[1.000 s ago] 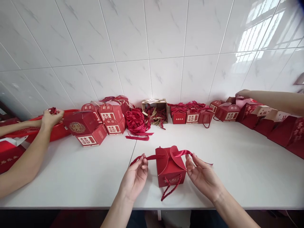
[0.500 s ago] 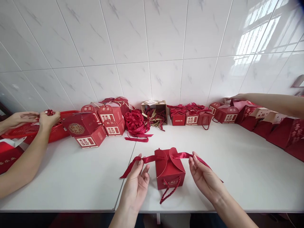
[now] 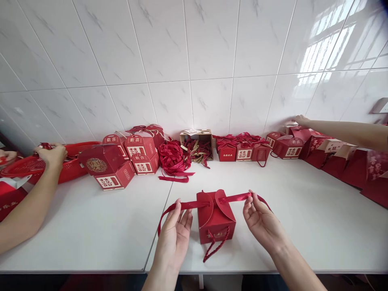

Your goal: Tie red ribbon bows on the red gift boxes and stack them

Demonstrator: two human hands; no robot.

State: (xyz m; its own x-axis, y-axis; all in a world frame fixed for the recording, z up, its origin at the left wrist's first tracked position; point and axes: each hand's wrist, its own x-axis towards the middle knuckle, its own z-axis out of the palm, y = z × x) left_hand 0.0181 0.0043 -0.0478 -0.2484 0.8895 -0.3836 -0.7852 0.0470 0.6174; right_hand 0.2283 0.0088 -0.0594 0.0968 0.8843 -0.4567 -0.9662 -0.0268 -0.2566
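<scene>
A small red gift box (image 3: 216, 228) stands upright on the white table, its curved top flaps folded over. Red satin ribbon (image 3: 235, 198) runs through the slots in those flaps, with a tail out to each side. To the left of the box, my left hand (image 3: 177, 232) is closed on one tail between thumb and fingers. Off to the right, my right hand (image 3: 262, 220) pinches the other tail, holding it taut. A twisted red cord handle (image 3: 216, 246) hangs down the front of the box.
Stacked red boxes (image 3: 110, 178), a ribbon heap (image 3: 173, 157) and a carton of ribbon pieces (image 3: 211, 147) line the wall. Behind stand ribboned boxes (image 3: 227, 152). One person's hand (image 3: 53, 155) is over a red basket (image 3: 72, 176); another arm (image 3: 339, 131) reaches over boxes at right.
My hands have spread slightly apart, and the ribbon tails are drawn straighter from the box. The left person's hand moved left; the right person's arm shifted, its hand now showing by the wall.
</scene>
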